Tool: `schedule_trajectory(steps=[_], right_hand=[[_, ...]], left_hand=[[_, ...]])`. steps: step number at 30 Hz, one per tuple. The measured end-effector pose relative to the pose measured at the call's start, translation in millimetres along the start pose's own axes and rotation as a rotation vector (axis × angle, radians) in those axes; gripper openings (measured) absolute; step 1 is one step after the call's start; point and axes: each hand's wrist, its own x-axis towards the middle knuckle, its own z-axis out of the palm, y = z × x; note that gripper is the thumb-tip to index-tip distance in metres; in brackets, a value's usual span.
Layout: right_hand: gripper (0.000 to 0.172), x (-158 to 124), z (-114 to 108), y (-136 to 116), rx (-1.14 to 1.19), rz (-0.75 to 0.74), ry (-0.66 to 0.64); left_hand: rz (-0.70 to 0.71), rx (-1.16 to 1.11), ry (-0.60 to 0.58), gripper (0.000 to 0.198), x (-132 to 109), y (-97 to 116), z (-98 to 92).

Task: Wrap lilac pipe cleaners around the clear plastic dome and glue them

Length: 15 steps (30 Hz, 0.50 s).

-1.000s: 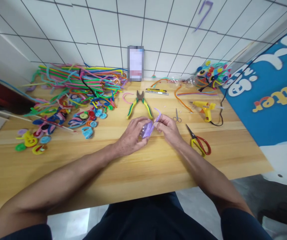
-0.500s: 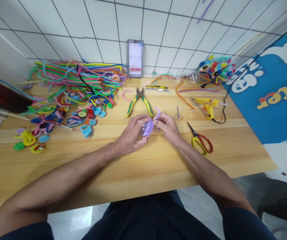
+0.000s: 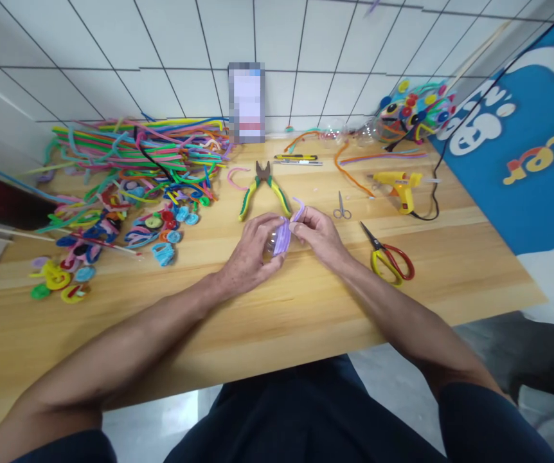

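Note:
A clear plastic ball (image 3: 272,242) sits between the fingers and thumb of my left hand (image 3: 250,252). Purple pipe cleaner (image 3: 283,238) is wound in several turns around the ball's right side. My right hand (image 3: 321,236) pinches the loose end of that pipe cleaner, and its tip sticks up past the fingers. Just beyond my hands lie pliers (image 3: 263,180) with green and yellow handles. Small scissors (image 3: 341,209) rest to the right of them. Larger scissors (image 3: 385,256) with red and yellow handles lie beside my right forearm.
A heap of coloured pipe cleaners (image 3: 137,151) and coiled pieces (image 3: 164,252) covers the left side. A yellow glue gun (image 3: 400,186) with a black cord lies at right. A phone (image 3: 247,103) leans on the tiled wall, near a utility knife (image 3: 296,157) and a decorated ball (image 3: 416,116).
The camera view has shifted slightly. Both hands keep their hold on the ball and the pipe cleaner; the wound turns now face me a little more.

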Motion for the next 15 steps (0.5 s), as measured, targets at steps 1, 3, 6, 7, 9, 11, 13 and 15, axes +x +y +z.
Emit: schedule_trajectory(steps=[1,3,6,7,9,11,13,15], right_hand=[[0.022,0.2,-0.1,0.0,-0.001,-0.005,-0.002],[0.022,0.6,-0.1,0.4,0.001,-0.007,-0.008],[0.023,1.2,0.9,1.3,0.013,-0.004,-0.016],[0.023,1.3,1.4,1.4,0.018,-0.003,-0.02],[0.022,1.5,2.4,1.3,0.025,0.0,-0.026],[0.021,1.7,3.0,0.6,0.026,0.003,-0.025],[0.022,1.8,3.2,0.1,0.025,0.004,-0.025],[0.022,2.0,3.0,0.0,0.025,0.001,-0.031]], left_hand=[[0.001,-0.002,-0.001,0.069,0.1,-0.3,-0.2],[0.003,-0.007,-0.004,0.068,0.1,-1.1,-0.5],[-0.002,-0.027,-0.002,0.067,-0.7,-2.7,-0.6],[-0.012,-0.046,-0.005,0.066,-1.2,-3.3,-0.6],[-0.045,-0.1,-0.031,0.066,-2.5,-4.2,-0.6],[-0.079,-0.148,-0.068,0.066,-3.4,-4.8,-1.0],[-0.093,-0.167,-0.091,0.065,-3.7,-5.4,-1.8],[-0.089,-0.169,-0.097,0.068,-3.1,-5.9,-2.8]])
